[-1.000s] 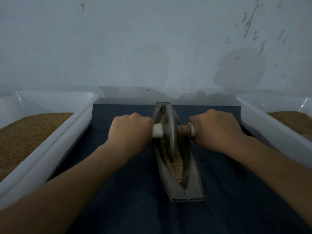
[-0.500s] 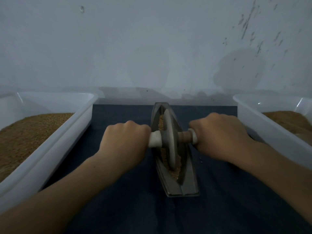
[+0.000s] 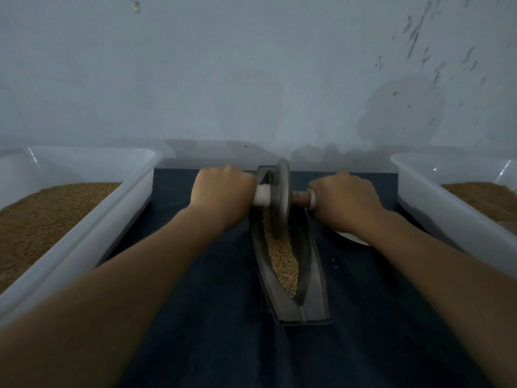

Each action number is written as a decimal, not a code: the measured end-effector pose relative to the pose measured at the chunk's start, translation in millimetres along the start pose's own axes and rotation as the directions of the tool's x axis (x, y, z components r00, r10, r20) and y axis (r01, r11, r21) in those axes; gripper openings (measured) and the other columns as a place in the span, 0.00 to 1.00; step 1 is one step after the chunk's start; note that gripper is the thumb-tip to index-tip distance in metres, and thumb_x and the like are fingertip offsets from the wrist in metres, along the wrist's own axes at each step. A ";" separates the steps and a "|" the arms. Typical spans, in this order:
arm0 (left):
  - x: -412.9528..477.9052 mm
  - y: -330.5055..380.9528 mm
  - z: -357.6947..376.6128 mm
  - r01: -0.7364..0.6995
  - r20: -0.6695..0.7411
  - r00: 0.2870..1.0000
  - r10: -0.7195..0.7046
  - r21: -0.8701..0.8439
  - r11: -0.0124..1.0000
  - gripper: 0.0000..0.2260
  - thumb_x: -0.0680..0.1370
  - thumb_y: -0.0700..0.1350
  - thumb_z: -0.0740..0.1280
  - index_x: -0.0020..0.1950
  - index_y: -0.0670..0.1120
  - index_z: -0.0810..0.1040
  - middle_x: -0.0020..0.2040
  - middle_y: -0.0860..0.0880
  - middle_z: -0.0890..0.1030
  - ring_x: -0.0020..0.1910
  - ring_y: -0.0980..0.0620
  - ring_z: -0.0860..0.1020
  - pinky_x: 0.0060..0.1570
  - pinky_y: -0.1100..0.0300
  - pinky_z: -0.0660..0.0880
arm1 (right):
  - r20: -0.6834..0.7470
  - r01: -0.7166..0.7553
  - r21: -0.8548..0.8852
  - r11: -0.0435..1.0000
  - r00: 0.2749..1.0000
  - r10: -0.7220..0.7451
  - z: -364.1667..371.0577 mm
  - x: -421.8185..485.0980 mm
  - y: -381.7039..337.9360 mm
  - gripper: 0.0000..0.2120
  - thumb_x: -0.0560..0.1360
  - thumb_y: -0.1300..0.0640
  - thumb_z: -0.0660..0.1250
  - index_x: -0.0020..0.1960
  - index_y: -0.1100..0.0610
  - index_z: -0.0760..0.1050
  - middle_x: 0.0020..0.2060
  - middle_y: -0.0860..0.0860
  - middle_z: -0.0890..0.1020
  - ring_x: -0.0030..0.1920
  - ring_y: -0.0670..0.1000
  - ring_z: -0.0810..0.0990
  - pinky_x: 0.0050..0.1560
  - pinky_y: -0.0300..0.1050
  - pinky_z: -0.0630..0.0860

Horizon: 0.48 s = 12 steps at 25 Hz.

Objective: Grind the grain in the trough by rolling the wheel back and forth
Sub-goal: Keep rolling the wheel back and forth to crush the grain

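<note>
Dim, bluish light; soft focus; edges warped

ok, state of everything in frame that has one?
left hand, grips the axle's left end.
right hand, grips its right end.
wheel, upright, at the trough's far end.
grain, strip along the groove, nearer than the wheel.
trough, lying on the dark cloth.
left tub, open, part full.
right tub, open, part full.
</note>
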<state>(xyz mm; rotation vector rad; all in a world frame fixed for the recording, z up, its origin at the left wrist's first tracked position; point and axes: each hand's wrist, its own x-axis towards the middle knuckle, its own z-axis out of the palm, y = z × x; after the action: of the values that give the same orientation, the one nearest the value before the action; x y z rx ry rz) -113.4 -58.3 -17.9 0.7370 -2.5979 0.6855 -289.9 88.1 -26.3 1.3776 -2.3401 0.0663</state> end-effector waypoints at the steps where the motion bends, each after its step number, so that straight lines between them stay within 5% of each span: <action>1: -18.3 1.1 -1.9 -0.009 -0.022 1.000 0.009 -0.015 1.000 0.05 0.75 0.48 0.68 0.45 0.51 0.73 0.35 0.51 0.70 0.32 0.48 0.71 0.30 0.56 0.63 | -0.032 0.033 -0.026 0.999 0.999 -0.034 -3.5 -17.9 0.2 0.14 0.72 0.44 0.67 0.34 0.46 0.64 0.32 0.45 0.73 0.32 0.51 0.72 0.30 0.43 0.63; 5: -63.3 -0.3 -21.3 -0.105 -0.190 0.977 0.098 -0.029 0.994 0.25 0.59 0.48 0.78 0.37 0.51 0.60 0.28 0.54 0.52 0.24 0.54 0.51 0.28 0.64 0.45 | -0.199 0.125 -0.126 0.984 0.969 -0.149 -23.2 -71.7 1.9 0.19 0.62 0.45 0.66 0.31 0.43 0.54 0.22 0.42 0.59 0.22 0.40 0.57 0.26 0.34 0.48; 8: -42.2 -0.7 -2.5 -0.095 -0.092 0.991 0.097 0.024 0.995 0.17 0.67 0.48 0.74 0.38 0.51 0.64 0.29 0.53 0.58 0.25 0.49 0.62 0.25 0.61 0.51 | -0.116 0.076 -0.124 0.989 0.989 -0.091 -9.7 -53.6 2.3 0.18 0.66 0.45 0.69 0.30 0.45 0.59 0.24 0.42 0.64 0.24 0.42 0.61 0.26 0.36 0.50; 10: -7.0 -3.1 16.1 -0.033 -0.083 0.996 0.032 -0.015 0.999 0.05 0.74 0.48 0.68 0.44 0.50 0.73 0.33 0.50 0.69 0.32 0.44 0.74 0.29 0.56 0.62 | -0.096 0.028 -0.096 0.995 0.995 -0.037 0.5 -10.7 -0.4 0.13 0.71 0.46 0.68 0.34 0.47 0.65 0.29 0.45 0.70 0.28 0.49 0.67 0.27 0.39 0.57; 12: 20.6 -8.2 23.4 0.045 -0.052 0.998 -0.048 -0.055 0.997 0.04 0.77 0.48 0.66 0.50 0.50 0.78 0.41 0.47 0.77 0.39 0.42 0.79 0.33 0.54 0.67 | -0.047 0.001 -0.054 0.999 0.999 -0.003 1.5 29.3 -2.3 0.10 0.73 0.50 0.67 0.36 0.48 0.69 0.34 0.49 0.77 0.33 0.53 0.73 0.31 0.42 0.66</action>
<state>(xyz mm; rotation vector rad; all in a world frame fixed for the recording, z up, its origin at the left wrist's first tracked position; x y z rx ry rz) -130.0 -85.0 -25.0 0.7495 -2.5329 0.6103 -300.7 62.5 -17.0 1.3381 -2.2850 0.0341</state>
